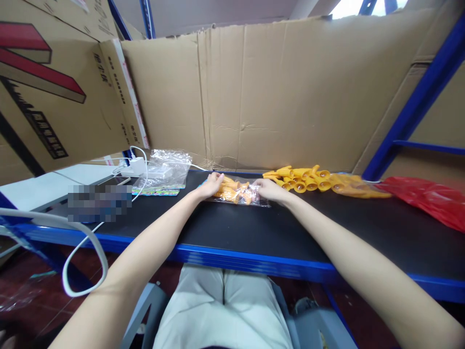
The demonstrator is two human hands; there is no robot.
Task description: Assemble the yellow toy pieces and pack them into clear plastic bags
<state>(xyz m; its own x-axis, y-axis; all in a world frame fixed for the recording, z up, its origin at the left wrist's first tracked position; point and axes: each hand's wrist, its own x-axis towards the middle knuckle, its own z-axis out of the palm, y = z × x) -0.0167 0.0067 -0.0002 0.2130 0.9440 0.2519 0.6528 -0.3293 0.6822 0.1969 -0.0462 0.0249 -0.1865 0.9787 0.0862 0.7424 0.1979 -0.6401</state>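
A clear plastic bag point(238, 193) filled with small orange toy pieces lies on the black shelf top point(232, 228) in front of me. My left hand point(211, 184) grips its left end with the fingers curled. My right hand point(267, 189) pinches its right end. Just right of the bag lies a loose heap of yellow-orange cone-shaped pieces point(303, 178), some spilling from a clear bag point(354, 186).
A stack of empty clear bags point(167, 169) lies at the left, beside a white charger point(133, 166) with white cables. A red plastic bag point(430, 198) lies at the far right. Cardboard sheets point(276, 92) wall in the back. The blue shelf edge point(232, 257) runs along the front.
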